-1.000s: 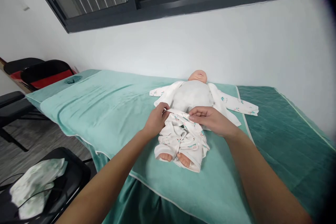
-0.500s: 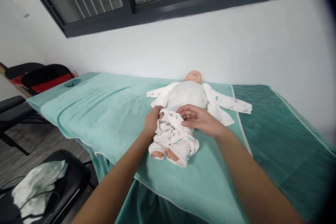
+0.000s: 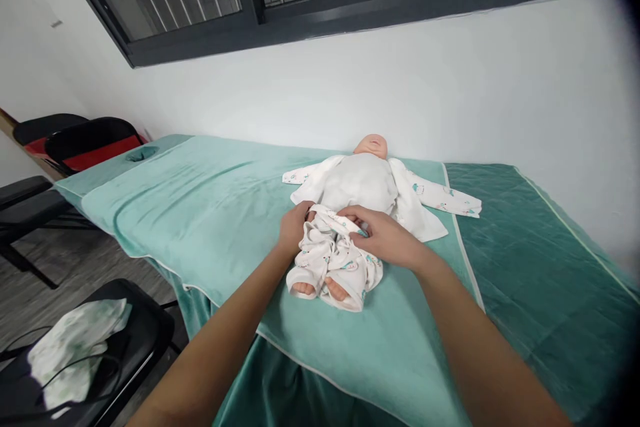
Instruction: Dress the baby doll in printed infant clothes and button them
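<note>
The small white cotton trousers, printed with little coloured figures, sit bunched around the legs of a baby doll lying on its back, feet toward me. The waistband is at the tops of the legs, just below the rounded white belly. Toes show from both wide white cuffs.

My left hand grasps the waistband at its left edge, my fingertips partly hidden by the cloth. My right hand grips the waistband's other side, thumb and curled fingers pinching the printed fabric. Between my hands the band runs across in a loose fold.

Above my hands, a white printed jacket lies open around the doll, its sleeves spread out to both sides. The doll's head is near the white wall.

Everything rests on a pale green plush sheet with white edging; a darker green quilted cover shows to the right. At the bed's far left end is an oval hole.

Beside the bed, at my lower left, a black chair bears a crumpled white-and-green cloth and a black cable. Farther back are black-and-red chairs, and a dark-framed window with metal bars is set in the wall.
</note>
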Action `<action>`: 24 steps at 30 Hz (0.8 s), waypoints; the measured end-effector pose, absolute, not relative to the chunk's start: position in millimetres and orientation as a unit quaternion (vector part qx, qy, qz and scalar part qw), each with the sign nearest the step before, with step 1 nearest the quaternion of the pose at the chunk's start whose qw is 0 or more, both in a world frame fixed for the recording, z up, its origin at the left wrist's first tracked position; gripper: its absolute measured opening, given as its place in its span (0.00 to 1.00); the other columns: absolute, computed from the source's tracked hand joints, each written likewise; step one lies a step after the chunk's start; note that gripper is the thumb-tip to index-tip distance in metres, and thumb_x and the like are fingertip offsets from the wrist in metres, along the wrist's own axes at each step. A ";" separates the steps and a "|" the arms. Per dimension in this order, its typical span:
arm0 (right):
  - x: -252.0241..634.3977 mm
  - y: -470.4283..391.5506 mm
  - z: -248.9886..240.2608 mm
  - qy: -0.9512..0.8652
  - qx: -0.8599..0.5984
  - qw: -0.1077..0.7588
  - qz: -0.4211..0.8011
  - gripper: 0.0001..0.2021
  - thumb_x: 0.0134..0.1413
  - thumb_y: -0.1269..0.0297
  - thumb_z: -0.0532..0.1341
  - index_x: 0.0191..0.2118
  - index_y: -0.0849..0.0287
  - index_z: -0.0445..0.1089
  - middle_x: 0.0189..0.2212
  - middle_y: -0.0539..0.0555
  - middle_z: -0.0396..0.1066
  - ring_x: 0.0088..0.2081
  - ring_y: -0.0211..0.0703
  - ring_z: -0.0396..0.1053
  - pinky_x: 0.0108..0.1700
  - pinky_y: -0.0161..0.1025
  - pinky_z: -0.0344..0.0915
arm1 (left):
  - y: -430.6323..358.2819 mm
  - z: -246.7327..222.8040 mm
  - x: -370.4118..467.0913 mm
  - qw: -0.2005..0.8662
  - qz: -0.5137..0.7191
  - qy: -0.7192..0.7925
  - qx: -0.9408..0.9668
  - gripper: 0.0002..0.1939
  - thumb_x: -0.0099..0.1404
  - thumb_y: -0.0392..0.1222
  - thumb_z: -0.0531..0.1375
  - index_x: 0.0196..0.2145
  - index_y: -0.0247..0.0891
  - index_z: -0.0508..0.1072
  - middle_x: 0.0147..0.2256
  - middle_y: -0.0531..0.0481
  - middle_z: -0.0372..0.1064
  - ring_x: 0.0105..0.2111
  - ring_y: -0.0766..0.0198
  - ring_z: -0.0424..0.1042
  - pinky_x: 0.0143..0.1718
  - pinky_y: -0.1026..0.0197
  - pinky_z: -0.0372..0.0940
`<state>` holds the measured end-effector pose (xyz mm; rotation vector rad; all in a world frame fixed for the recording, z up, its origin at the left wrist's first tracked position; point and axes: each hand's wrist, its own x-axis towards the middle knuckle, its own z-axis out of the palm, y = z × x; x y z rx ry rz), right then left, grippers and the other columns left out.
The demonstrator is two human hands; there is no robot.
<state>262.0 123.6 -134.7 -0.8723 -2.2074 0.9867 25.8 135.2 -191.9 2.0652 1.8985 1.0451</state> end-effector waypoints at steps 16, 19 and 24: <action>279.4 144.4 -161.1 -0.750 -0.475 0.453 0.080 0.07 0.60 0.66 0.54 0.41 0.55 0.68 0.40 0.57 0.68 0.39 0.48 0.68 0.42 0.43 0.63 | 135.9 -197.5 22.9 0.085 0.350 0.612 0.704 0.15 0.68 0.45 0.51 0.45 0.41 0.74 0.41 0.46 0.76 0.40 0.57 0.71 0.41 0.58 0.62; 276.4 146.1 -165.6 -0.730 -0.507 0.439 0.131 0.05 0.58 0.60 0.59 0.36 0.55 0.66 0.33 0.52 0.67 0.32 0.44 0.65 0.37 0.41 0.62 | 136.9 -196.3 21.7 0.116 0.362 0.596 0.708 0.16 0.68 0.46 0.51 0.43 0.40 0.75 0.40 0.46 0.76 0.40 0.57 0.72 0.41 0.58 0.63; 281.8 145.1 -165.6 -0.732 -0.510 0.386 0.234 0.17 0.56 0.48 0.61 0.26 0.55 0.62 0.21 0.47 0.60 0.26 0.39 0.58 0.30 0.38 0.54 | 138.9 -191.9 19.4 0.232 0.414 0.576 0.666 0.13 0.64 0.45 0.54 0.37 0.38 0.76 0.35 0.49 0.75 0.36 0.59 0.70 0.39 0.60 0.62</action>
